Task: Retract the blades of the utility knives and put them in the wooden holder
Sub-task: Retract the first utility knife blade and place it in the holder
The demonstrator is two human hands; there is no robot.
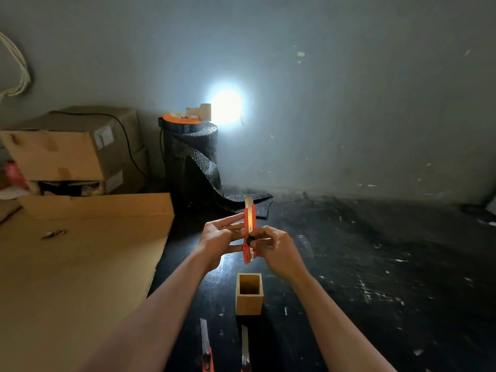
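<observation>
I hold a red utility knife (250, 226) upright in both hands, above and beyond the wooden holder (248, 294). Its blade sticks out at the top. My left hand (221, 237) grips the knife's left side with the fingers stretched along it. My right hand (273, 247) pinches it from the right, thumb near the black slider. The holder is a small square open box on the dark floor, and it looks empty. Two more red utility knives lie near the bottom edge with their blades out: one knife (206, 347) on the left, another knife (245, 347) to its right.
A large flat cardboard sheet (80, 264) covers the left side. Cardboard boxes (77, 151) are stacked at the back left. A black roll of textured matting (193, 162) stands against the wall beside a bright light spot (225, 106). The dark floor (375, 264) spreads to the right.
</observation>
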